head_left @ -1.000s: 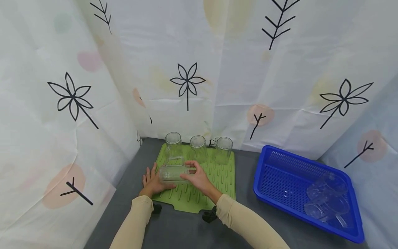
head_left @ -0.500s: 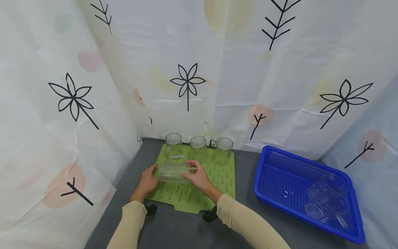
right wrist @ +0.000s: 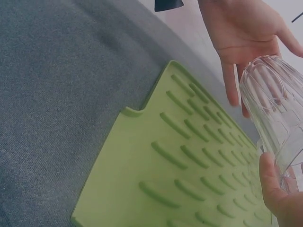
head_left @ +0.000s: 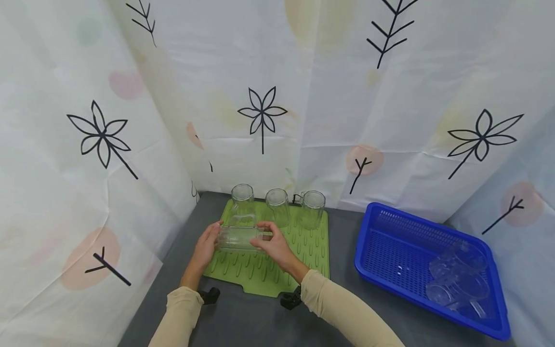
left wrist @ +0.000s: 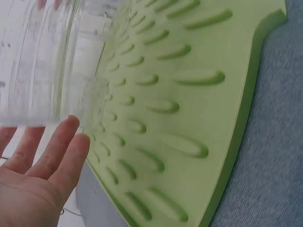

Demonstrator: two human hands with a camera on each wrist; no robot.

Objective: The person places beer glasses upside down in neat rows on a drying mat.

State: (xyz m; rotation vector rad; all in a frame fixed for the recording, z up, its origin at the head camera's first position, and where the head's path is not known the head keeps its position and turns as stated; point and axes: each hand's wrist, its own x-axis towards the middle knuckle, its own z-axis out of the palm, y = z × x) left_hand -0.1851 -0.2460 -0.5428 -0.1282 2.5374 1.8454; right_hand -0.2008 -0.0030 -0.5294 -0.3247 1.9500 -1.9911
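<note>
The right grip [head_left: 275,246] pinches a clear mug [head_left: 240,239] at its right end, the thumb pressed to the glass. The left grip [head_left: 206,245] is open, its fingers straight and touching the mug's other end. Between the two, the mug lies sideways above the green mat [head_left: 260,285]. Just beyond the grips, three more mugs [head_left: 278,205] stand in a row along the mat's far edge. Well to the right of the grips, a blue basket [head_left: 392,285] on the grey desk [head_left: 251,323] has clear glassware [head_left: 459,279] in its right end, the count hard to tell.
</note>
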